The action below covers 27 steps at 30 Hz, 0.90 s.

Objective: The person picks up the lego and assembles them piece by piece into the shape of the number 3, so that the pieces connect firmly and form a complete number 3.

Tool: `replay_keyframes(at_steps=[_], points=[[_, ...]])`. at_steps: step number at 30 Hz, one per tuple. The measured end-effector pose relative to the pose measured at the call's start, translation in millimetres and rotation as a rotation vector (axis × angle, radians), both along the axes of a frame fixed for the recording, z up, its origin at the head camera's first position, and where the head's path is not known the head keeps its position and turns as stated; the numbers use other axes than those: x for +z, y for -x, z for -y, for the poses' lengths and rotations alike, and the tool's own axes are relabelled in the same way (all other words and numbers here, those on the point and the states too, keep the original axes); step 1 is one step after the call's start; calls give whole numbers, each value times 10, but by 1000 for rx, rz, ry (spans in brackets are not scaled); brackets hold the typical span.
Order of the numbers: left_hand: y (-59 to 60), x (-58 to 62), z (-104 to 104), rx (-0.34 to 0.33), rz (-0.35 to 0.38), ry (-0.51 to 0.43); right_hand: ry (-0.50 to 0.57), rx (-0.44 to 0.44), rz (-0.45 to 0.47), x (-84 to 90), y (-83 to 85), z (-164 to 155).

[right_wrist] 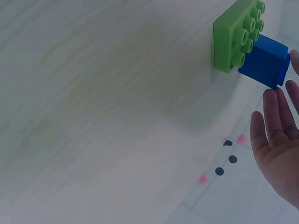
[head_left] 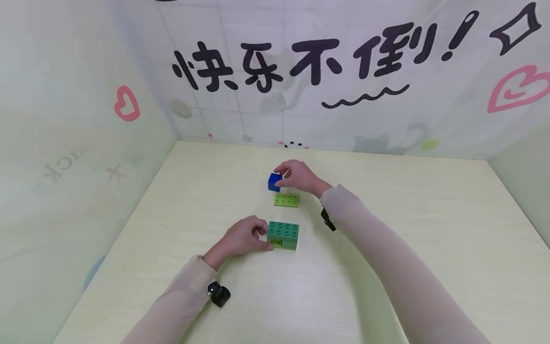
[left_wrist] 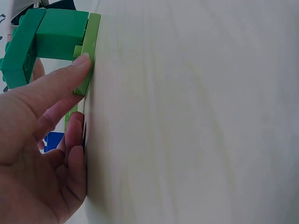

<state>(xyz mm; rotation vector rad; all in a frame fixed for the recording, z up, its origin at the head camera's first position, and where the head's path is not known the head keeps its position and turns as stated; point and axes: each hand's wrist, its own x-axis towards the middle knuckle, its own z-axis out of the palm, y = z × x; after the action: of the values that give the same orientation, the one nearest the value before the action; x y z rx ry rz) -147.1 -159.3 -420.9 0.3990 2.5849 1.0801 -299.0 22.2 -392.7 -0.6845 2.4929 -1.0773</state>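
Observation:
In the head view the left hand (head_left: 246, 236) holds the left end of a small stack of green toy bricks (head_left: 289, 230). Its thumb presses the lime plate (left_wrist: 87, 74) at the stack's base, and the other fingers curl behind. Two darker green bricks (left_wrist: 63, 33) sit on that plate, the upper one with studs on top. Farther back, the right hand (head_left: 299, 177) pinches a blue brick (head_left: 273, 182) between thumb and fingers; the right wrist view shows fingertips right at its studded top. A loose lime-green eight-stud plate (head_left: 286, 200) lies between the stack and the blue brick.
The pale wooden table (head_left: 206, 191) runs back to a white printed wall sheet (head_left: 258, 124) with dark lettering. More sheeting (head_left: 86, 191) stands along the left side. Each sleeve carries a black wrist device, the left one (head_left: 219, 294) close above the table.

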Motion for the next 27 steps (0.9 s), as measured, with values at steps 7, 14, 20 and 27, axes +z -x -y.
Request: replay_keyframes(at_steps=[7,14,20,27], points=[[6,0,-6,-2,-3,4,-4,-19,24,-28,6,-13],[10,-15,-6,3,-5,7,-5,-13,19,-56,7,-34],[6,-14,-10,4,-4,17,-13,-2,1,-77,11,-35],[8,-39,-9,13,0,17,-25,-18,-25,-106,19,-36]])
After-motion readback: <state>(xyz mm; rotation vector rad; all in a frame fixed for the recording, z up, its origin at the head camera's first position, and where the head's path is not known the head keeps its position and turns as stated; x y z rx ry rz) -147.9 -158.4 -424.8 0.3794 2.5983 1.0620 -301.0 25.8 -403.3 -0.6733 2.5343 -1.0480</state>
